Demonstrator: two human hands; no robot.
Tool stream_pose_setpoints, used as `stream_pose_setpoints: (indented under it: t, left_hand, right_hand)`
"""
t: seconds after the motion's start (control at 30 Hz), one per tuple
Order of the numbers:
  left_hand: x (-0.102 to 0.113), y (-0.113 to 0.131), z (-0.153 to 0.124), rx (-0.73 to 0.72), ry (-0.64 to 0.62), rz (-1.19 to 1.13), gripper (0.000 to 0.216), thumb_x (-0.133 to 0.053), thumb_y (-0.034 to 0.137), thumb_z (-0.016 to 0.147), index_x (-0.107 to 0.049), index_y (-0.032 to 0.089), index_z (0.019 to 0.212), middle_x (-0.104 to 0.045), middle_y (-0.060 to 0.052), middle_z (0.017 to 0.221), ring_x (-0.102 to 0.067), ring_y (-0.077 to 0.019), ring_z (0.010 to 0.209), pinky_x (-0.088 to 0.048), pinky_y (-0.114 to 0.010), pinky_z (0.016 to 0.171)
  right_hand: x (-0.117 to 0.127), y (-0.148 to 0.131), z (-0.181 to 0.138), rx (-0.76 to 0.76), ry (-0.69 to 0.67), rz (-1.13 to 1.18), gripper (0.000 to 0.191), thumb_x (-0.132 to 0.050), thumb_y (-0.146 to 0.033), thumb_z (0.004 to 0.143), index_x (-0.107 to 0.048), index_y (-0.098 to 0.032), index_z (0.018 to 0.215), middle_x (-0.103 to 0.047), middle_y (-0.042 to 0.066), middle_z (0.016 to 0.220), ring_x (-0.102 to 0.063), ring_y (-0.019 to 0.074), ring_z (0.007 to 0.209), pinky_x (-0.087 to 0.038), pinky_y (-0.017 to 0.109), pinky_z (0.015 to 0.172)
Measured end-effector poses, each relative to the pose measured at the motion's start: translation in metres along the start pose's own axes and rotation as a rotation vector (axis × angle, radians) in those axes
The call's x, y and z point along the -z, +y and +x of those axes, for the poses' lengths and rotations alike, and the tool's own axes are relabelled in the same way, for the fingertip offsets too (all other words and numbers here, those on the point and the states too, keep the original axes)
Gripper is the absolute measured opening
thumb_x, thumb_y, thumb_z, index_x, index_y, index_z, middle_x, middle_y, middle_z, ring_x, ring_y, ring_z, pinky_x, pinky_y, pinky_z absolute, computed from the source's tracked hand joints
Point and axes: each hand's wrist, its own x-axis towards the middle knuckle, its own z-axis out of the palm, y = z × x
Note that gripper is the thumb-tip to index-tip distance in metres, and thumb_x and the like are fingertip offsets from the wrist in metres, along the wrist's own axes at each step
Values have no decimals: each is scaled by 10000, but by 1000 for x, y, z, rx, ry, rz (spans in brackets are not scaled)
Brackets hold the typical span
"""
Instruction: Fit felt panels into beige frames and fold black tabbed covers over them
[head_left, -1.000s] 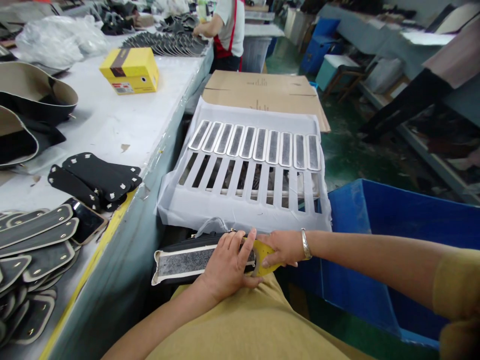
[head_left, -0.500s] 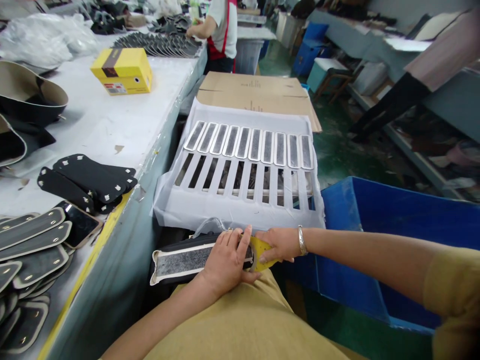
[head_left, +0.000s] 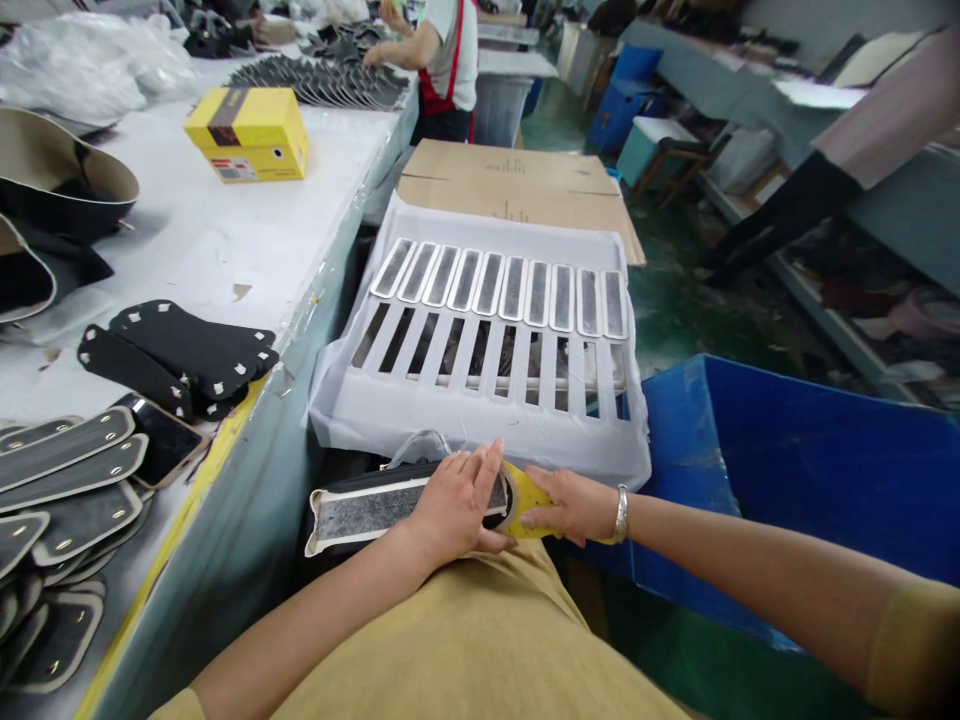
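A long black case [head_left: 360,470] lies in front of my body, with a grey panel [head_left: 367,513] bordered in white along its near side. My left hand [head_left: 457,500] grips the right part of this case, fingers over the top and thumb on the near side. In my right hand [head_left: 574,505] is a curved yellow piece [head_left: 529,495], held against the case's right end. What the yellow piece is, I cannot make out. A silver bracelet circles the right wrist. Just beyond lies a white slotted sheet [head_left: 480,425] bearing a row of grey strips [head_left: 490,283] edged in white.
The worktable [head_left: 277,240] on the left holds a yellow box [head_left: 251,140], black straps [head_left: 187,345], a phone [head_left: 165,440] and stacked grey pieces [head_left: 82,520]. At right stands a blue bin [head_left: 679,450]. Cardboard [head_left: 510,180] lies behind the sheet. Another person [head_left: 442,60] works farther back.
My right hand has shifted slightly right and down, still on the yellow piece. My left hand stays on the case. The far person's raised hand has moved.
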Motion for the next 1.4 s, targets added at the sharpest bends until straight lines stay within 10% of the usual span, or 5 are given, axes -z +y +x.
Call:
stream_pose_setpoints:
  t: [0.67,0.93,1.13,1.4]
  left_hand:
    - [-5,3,-5,8,35,-62,1102,-707,516,634,-41,102,1409,-513,-170,1172,-508,-290,995,-396,-422,885]
    - [6,1,1,45,-51,-32,1138,-744,515,580,-81,83,1398,-532,-196,1192,-511,-306,1078,-348,-460,968]
    - [20,-8,-9,85,-213,-68,1052,-703,529,616,-143,102,1397,-456,-198,1320,-428,-284,1222,-245,-470,1057]
    - [22,-5,-13,133,-233,-26,825,-602,543,705,-306,128,1353,-362,-154,1408,-346,-265,1291,-195,-493,1075]
  right_hand:
    - [3,-3,-2,-37,43,124,360,-581,-409,758,-452,-174,999,-552,-65,515,-455,91,284,-313,178,267]
    - [-24,-4,-9,-45,296,261,311,-573,-422,759,-454,-180,913,-544,-62,546,-468,81,323,-356,181,288]
    - [-41,-1,-38,107,786,704,338,-583,-447,764,-470,-184,943,-536,-50,579,-496,101,398,-407,226,388]
    - [-96,-7,-31,181,735,1145,332,-696,-365,687,-569,-177,930,-519,-21,696,-467,101,523,-489,326,584]
